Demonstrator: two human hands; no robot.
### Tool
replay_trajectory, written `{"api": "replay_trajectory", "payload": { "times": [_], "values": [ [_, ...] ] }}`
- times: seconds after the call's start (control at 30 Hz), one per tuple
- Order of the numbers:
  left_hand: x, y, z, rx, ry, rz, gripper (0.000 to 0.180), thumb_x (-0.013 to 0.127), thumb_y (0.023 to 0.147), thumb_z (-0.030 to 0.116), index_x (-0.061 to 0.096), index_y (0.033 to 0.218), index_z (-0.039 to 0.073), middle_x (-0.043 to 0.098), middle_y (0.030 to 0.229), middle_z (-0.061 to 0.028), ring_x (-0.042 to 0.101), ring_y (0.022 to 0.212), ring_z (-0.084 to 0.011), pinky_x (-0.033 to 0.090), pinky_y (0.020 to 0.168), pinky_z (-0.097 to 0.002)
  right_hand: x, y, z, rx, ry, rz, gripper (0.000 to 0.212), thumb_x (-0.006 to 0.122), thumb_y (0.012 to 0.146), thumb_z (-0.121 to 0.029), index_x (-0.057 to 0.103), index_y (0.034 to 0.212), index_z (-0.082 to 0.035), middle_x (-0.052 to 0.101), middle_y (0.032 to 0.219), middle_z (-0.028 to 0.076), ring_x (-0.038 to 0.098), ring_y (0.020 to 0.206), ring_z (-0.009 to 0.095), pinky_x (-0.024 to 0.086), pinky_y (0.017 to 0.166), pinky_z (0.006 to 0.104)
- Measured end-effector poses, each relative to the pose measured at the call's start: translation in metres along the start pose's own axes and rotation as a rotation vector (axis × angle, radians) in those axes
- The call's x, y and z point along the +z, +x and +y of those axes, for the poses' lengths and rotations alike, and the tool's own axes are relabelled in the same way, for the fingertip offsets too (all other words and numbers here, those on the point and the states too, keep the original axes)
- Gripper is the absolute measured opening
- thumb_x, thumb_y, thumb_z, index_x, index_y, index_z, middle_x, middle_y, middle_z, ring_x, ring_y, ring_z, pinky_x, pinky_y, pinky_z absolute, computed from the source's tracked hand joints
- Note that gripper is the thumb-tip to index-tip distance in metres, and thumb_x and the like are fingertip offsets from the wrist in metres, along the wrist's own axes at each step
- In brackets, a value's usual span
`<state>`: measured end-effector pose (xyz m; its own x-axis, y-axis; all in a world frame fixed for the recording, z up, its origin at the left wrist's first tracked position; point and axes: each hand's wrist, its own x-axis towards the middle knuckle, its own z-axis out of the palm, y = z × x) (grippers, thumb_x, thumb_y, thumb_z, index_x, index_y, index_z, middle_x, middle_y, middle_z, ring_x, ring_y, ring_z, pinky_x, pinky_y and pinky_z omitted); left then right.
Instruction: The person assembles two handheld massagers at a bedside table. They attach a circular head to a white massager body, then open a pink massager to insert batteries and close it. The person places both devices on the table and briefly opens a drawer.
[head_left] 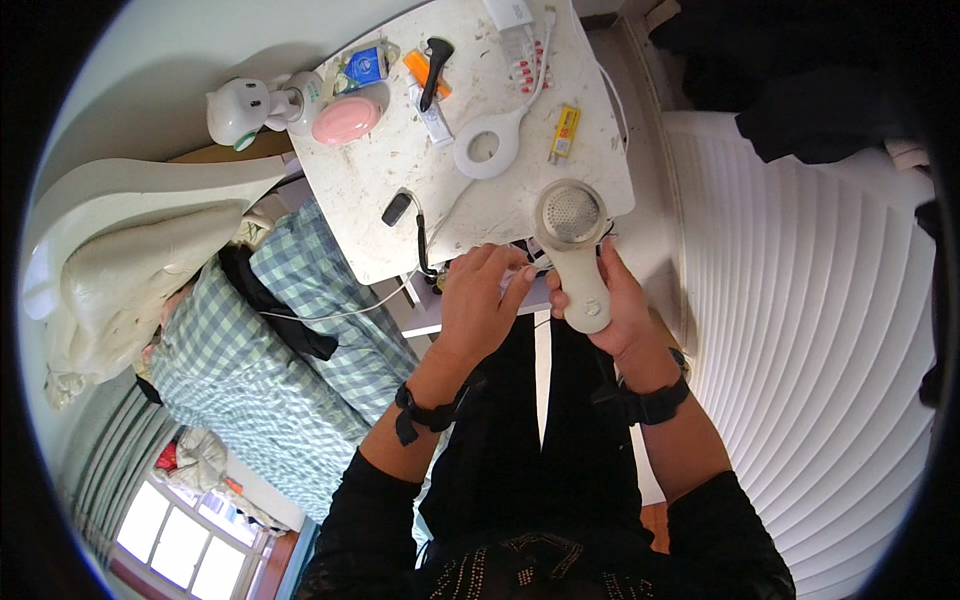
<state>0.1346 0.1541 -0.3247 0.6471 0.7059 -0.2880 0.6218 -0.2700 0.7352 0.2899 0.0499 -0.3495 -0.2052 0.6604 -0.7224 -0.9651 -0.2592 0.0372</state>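
My right hand (626, 310) is wrapped round the handle of a pale lint shaver (583, 285). Its round, perforated metal head (572, 213) faces up and sits over the near right edge of the white table. Left of the shaver is my left hand (482, 305), fingers half bent and thumb held apart, above an open drawer (425, 318) under the tabletop. Small items and cables (540, 258) show between the two hands, partly covered by the fingers. I see nothing held in the left hand. Black straps (655, 402) circle both wrists.
The worn white table (360, 235) bears a white ring-shaped device (490, 145), a yellow packet (564, 133), a pink oval case (347, 120), a black-handled item (435, 72) and a small black device (397, 208). A checked bed (270, 360) lies left; a pleated white panel (790, 300) stands right.
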Motion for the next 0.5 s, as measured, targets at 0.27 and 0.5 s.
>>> {"api": "replay_trajectory", "payload": {
  "times": [0.27, 0.5],
  "values": [
    [0.006, -0.003, -0.002, -0.178, -0.217, -0.151, 0.02, 0.051, 0.092, 0.021, 0.058, 0.085, 0.004, 0.056, 0.076, -0.0136, 0.056, 0.077, -0.0348, 0.044, 0.066, -0.0415, -0.004, 0.001, 0.006, 0.006, -0.031, -0.053, 0.053, 0.028, 0.1, -0.048, 0.05, 0.119, -0.004, 0.06, 0.087, 0.015, 0.059, 0.069, 0.023, 0.05, 0.061, 0.0347],
    [0.014, -0.008, -0.01, -0.237, -0.283, -0.182, 0.022, 0.052, 0.092, 0.023, 0.058, 0.086, 0.003, 0.057, 0.075, -0.0148, 0.057, 0.074, -0.0342, 0.044, 0.065, -0.0408, -0.005, -0.002, 0.01, 0.001, -0.065, -0.036, 0.052, 0.028, 0.1, -0.047, 0.049, 0.119, -0.004, 0.06, 0.086, 0.015, 0.058, 0.067, 0.023, 0.049, 0.06, 0.0343]
  ]
}}
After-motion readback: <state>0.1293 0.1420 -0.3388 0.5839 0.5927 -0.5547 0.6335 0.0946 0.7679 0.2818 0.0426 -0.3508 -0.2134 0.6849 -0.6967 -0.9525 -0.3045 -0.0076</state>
